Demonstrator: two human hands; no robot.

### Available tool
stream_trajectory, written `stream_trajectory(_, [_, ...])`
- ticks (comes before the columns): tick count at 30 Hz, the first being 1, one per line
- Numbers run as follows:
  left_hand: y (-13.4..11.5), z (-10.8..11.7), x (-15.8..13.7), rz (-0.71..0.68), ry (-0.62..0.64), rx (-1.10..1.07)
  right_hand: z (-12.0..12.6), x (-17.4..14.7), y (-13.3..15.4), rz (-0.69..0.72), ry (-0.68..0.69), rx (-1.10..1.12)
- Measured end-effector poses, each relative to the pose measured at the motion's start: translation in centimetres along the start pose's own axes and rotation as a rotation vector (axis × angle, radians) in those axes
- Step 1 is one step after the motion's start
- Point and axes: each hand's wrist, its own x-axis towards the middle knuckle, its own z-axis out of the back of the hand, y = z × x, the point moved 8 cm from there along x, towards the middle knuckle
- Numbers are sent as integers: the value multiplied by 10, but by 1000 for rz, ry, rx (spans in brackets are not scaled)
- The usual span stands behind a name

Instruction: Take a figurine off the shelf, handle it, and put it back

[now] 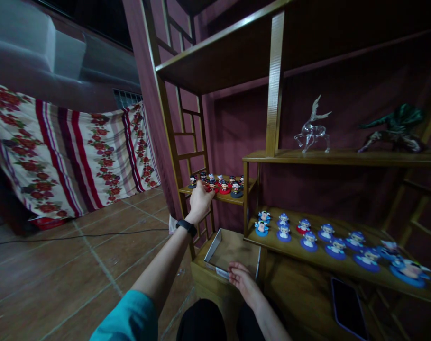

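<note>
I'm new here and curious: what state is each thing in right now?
Left hand: reaching among small figurines on the shelf, grip unclear.
Right hand: resting on the cardboard tray's rim.
Cardboard tray: open, looks empty.
Blue figurines: upright in rows.
Phone: lying flat, screen dark.
Glass deer: standing upright.

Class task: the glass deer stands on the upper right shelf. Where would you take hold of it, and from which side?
Grip the glass deer round its body, coming from the open front of the shelf. Its antlers and legs look thin and probably fragile, and the body is the thickest part.
</note>
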Motion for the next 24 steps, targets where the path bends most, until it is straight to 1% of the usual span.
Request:
stream_trajectory(4, [-7, 1, 3, 37, -5, 75, 0, 1, 0, 5, 8, -8])
stream_trajectory(8, [-9, -1, 6, 47, 3, 89, 0, 1, 0, 4, 6, -17])
stream_trajectory(15, [-7, -2, 7, 10, -6, 46, 2, 5, -4, -3, 4, -15])
stream_trajectory(24, [-3, -4, 9, 8, -3, -8, 2, 6, -3, -9, -3, -18])
